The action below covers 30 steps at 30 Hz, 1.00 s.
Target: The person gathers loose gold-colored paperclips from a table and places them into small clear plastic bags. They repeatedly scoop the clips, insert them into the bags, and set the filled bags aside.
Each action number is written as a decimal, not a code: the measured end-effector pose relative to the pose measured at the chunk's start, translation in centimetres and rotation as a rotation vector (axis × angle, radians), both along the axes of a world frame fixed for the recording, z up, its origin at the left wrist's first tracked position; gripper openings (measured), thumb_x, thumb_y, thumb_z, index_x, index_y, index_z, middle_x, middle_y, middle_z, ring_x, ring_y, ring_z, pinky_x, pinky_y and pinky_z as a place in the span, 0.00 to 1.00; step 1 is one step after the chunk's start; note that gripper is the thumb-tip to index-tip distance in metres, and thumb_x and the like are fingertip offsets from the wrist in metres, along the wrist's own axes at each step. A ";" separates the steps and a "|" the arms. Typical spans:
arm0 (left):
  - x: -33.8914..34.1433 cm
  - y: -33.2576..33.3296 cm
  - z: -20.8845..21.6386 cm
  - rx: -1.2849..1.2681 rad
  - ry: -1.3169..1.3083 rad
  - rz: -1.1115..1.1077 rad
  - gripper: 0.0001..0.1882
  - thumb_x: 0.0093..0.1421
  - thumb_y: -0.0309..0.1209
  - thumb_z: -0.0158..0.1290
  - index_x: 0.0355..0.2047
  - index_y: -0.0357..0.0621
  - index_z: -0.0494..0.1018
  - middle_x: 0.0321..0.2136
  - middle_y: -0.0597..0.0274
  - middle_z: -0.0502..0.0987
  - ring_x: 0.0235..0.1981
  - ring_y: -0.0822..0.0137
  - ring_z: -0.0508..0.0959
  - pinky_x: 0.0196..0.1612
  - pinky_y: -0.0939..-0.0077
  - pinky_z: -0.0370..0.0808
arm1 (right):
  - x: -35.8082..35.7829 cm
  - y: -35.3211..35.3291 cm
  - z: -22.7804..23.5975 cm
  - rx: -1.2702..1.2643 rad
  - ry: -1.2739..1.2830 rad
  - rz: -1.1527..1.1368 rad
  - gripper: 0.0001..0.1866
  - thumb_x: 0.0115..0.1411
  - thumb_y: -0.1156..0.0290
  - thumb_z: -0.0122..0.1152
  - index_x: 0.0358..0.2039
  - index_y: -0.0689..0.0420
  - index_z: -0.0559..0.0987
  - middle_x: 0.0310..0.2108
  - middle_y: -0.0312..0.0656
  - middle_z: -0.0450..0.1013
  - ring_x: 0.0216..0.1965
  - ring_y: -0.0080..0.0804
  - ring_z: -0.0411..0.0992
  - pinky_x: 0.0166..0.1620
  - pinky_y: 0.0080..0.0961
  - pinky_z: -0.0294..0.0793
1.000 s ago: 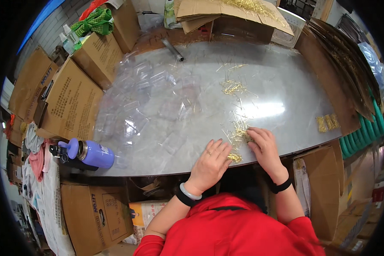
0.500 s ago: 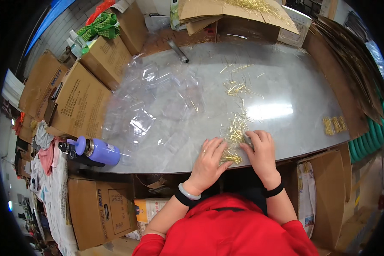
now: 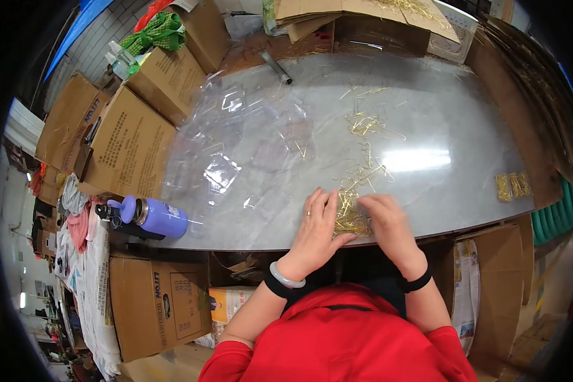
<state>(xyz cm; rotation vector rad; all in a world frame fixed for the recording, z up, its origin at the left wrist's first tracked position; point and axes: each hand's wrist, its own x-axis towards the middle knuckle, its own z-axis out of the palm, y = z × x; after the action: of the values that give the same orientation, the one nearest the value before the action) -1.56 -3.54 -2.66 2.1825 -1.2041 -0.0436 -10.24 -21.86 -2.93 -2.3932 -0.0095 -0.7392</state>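
A loose heap of thin gold wire hooks [image 3: 350, 219] lies near the front edge of the grey tabletop [image 3: 280, 232], between my two hands. My left hand [image 3: 317, 226] rests at the heap's left side, open, its fingers stretched out and its thumb reaching along the near side. At the right side my right hand [image 3: 391, 223] is bent toward the heap with its fingers apart, slightly blurred. No hook shows gripped in either hand. A smaller cluster of gold hooks [image 3: 366, 124] lies farther up the table, with single hooks strewn between.
Clear plastic bags [image 3: 235, 153] spread over the table's left half. A purple bottle [image 3: 162, 218] lies at the front left, and a dark tube [image 3: 275, 68] at the back. Bundled gold hooks [image 3: 512, 186] sit at the right edge. Cardboard boxes [image 3: 130, 146] line the left side.
The hooks near the edge have been drawn into a broader heap between my hands. My right hand has turned inward over its right side. The whole view has shifted slightly.
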 end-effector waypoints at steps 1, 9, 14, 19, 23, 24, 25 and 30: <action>0.1 0.0 -0.1 0.002 0.003 -0.001 0.49 0.55 0.40 0.67 0.68 0.33 0.54 0.63 0.37 0.58 0.68 0.35 0.54 0.69 0.47 0.56 | -0.1 -0.4 0.3 -0.017 -0.004 -0.056 0.18 0.53 0.82 0.59 0.46 0.59 0.80 0.44 0.45 0.77 0.45 0.48 0.73 0.49 0.39 0.74; 0.1 -0.1 -0.7 0.023 -0.165 -0.051 0.39 0.55 0.38 0.66 0.65 0.43 0.64 0.66 0.43 0.57 0.68 0.37 0.55 0.68 0.43 0.56 | -0.5 0.6 2.3 -0.075 0.177 0.158 0.19 0.53 0.82 0.58 0.47 0.60 0.79 0.45 0.49 0.76 0.46 0.49 0.73 0.49 0.41 0.74; 0.0 -0.1 -1.0 -0.004 -0.196 -0.065 0.32 0.57 0.41 0.63 0.60 0.45 0.70 0.66 0.45 0.58 0.68 0.39 0.56 0.69 0.42 0.55 | 2.3 -2.2 5.2 -0.434 0.250 0.181 0.21 0.55 0.79 0.54 0.51 0.58 0.76 0.52 0.47 0.73 0.47 0.45 0.73 0.52 0.39 0.74; -0.1 0.1 -0.8 -0.056 -0.179 -0.028 0.30 0.58 0.41 0.62 0.57 0.42 0.71 0.64 0.42 0.60 0.67 0.39 0.57 0.69 0.42 0.56 | 6.8 -3.1 4.8 -0.615 0.325 0.449 0.18 0.58 0.74 0.57 0.51 0.56 0.76 0.49 0.44 0.73 0.46 0.44 0.74 0.50 0.37 0.74; -0.1 0.0 -1.3 -0.078 -0.161 -0.015 0.31 0.58 0.41 0.62 0.57 0.37 0.68 0.62 0.41 0.62 0.66 0.39 0.59 0.69 0.43 0.56 | 7.8 -3.2 5.4 -0.319 0.626 0.430 0.16 0.60 0.73 0.60 0.50 0.58 0.76 0.45 0.47 0.73 0.46 0.48 0.74 0.50 0.37 0.75; -0.1 0.0 -1.3 -0.079 -0.157 -0.017 0.32 0.58 0.41 0.62 0.57 0.36 0.67 0.61 0.41 0.62 0.66 0.39 0.60 0.69 0.43 0.56 | 8.3 -4.1 5.1 -0.217 0.597 0.479 0.16 0.60 0.74 0.60 0.49 0.59 0.76 0.44 0.48 0.73 0.46 0.49 0.74 0.50 0.38 0.75; -0.1 0.0 -1.3 -0.069 -0.157 -0.018 0.32 0.58 0.41 0.62 0.57 0.35 0.67 0.61 0.42 0.62 0.66 0.40 0.60 0.69 0.43 0.56 | 8.5 -4.6 4.8 -0.114 0.567 0.525 0.15 0.60 0.75 0.60 0.49 0.59 0.76 0.43 0.49 0.73 0.46 0.50 0.75 0.50 0.38 0.75; 0.1 -0.2 -0.9 -0.019 -0.203 -0.017 0.32 0.59 0.41 0.62 0.57 0.34 0.66 0.58 0.43 0.64 0.65 0.41 0.61 0.68 0.43 0.56 | 7.7 -4.7 4.1 -0.242 0.483 0.423 0.21 0.54 0.80 0.63 0.50 0.57 0.77 0.49 0.48 0.72 0.53 0.50 0.70 0.55 0.40 0.73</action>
<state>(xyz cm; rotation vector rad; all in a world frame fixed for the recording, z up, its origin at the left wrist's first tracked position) -1.49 -3.73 -3.58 2.2010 -1.3275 0.1860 -2.56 -26.58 1.22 -2.6117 -0.4114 0.0451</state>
